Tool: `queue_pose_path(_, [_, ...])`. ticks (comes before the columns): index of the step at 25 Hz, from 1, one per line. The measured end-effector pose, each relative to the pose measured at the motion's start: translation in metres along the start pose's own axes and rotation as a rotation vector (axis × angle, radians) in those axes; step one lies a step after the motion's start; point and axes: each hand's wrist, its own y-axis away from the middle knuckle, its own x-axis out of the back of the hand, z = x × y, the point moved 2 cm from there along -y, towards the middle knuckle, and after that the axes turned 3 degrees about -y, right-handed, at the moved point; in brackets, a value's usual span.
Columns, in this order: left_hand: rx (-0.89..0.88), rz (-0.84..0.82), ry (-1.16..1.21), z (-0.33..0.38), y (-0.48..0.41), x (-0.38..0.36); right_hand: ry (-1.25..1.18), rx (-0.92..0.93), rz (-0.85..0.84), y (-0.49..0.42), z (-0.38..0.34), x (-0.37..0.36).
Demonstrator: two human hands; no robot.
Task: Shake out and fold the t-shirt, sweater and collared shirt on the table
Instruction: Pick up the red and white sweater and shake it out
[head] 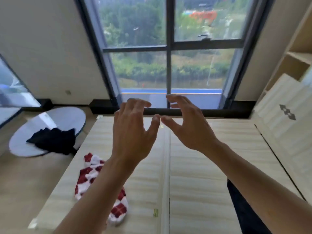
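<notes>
Both of my hands are raised in front of me above the pale wooden table, holding nothing. My left hand has loosely bent, spread fingers, and my right hand mirrors it; the two thumbs almost touch. A red and white argyle sweater lies crumpled at the table's left side, partly hidden under my left forearm. A dark navy garment lies bunched on a round white side table to the left. Another dark garment lies at the table's right, below my right forearm.
A large dark-framed window fills the wall ahead. Light wooden shelving and a pale panel stand on the right. Wooden floor shows to the left of the table.
</notes>
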Motion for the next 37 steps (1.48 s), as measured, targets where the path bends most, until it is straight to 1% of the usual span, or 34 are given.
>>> queue_pose_path(2, [0.095,0.035,0.014,-0.023,0.013,-0.002,-0.104,0.026,-0.011,-0.005,-0.008,-0.034])
queue_pose_path(6, [0.311,0.069,0.065,-0.09,0.047,-0.012,-0.234,-0.045,-0.063,-0.006,-0.018,-0.118])
queue_pose_path(8, [0.413,0.081,0.112,-0.136,0.065,-0.016,-0.256,-0.073,-0.119,-0.006,-0.021,-0.164])
queue_pose_path(11, [0.545,0.06,0.168,-0.225,0.091,-0.023,-0.256,-0.106,-0.238,-0.009,-0.02,-0.247])
queue_pose_path(13, [0.594,0.023,0.18,-0.288,0.106,-0.033,-0.235,-0.147,-0.308,-0.012,-0.018,-0.308])
queue_pose_path(14, [0.612,-0.003,0.188,-0.309,0.112,-0.036,-0.236,-0.176,-0.341,-0.012,-0.018,-0.329])
queue_pose_path(18, [0.675,-0.138,0.185,-0.447,0.139,-0.075,-0.258,-0.352,-0.421,-0.014,0.001,-0.469])
queue_pose_path(20, [0.727,-0.22,0.159,-0.517,0.163,-0.108,-0.259,-0.446,-0.449,-0.008,0.022,-0.541])
queue_pose_path(22, [0.848,-0.375,0.11,-0.578,0.201,-0.156,-0.281,-0.576,-0.49,0.005,0.053,-0.606])
queue_pose_path(24, [0.995,-0.599,0.031,-0.626,0.251,-0.209,-0.29,-0.719,-0.523,0.024,0.089,-0.663])
queue_pose_path(25, [1.041,-0.72,-0.001,-0.645,0.281,-0.238,-0.27,-0.775,-0.555,0.041,0.113,-0.693])
queue_pose_path(26, [1.037,-0.859,-0.022,-0.655,0.308,-0.261,-0.249,-0.827,-0.595,0.058,0.133,-0.716])
queue_pose_path(27, [0.956,-1.013,-0.035,-0.661,0.335,-0.284,-0.216,-0.876,-0.642,0.079,0.156,-0.738])
queue_pose_path(29, [0.641,-1.314,-0.071,-0.665,0.383,-0.326,-0.121,-0.948,-0.748,0.121,0.197,-0.773])
queue_pose_path(31, [0.341,-1.516,-0.136,-0.672,0.423,-0.361,-0.028,-0.96,-0.885,0.158,0.227,-0.798])
queue_pose_path(32, [0.238,-1.567,-0.204,-0.676,0.442,-0.375,0.01,-0.961,-0.954,0.178,0.239,-0.807])
queue_pose_path(33, [0.177,-1.576,-0.27,-0.68,0.455,-0.386,0.017,-0.969,-0.997,0.191,0.245,-0.811])
queue_pose_path(34, [0.159,-1.551,-0.307,-0.683,0.463,-0.393,-0.006,-0.979,-1.036,0.204,0.25,-0.814])
queue_pose_path(36, [0.189,-1.434,-0.312,-0.69,0.46,-0.398,-0.09,-0.958,-1.073,0.22,0.255,-0.815])
queue_pose_path(37, [0.249,-1.349,-0.264,-0.692,0.45,-0.397,-0.15,-0.946,-1.061,0.223,0.257,-0.811])
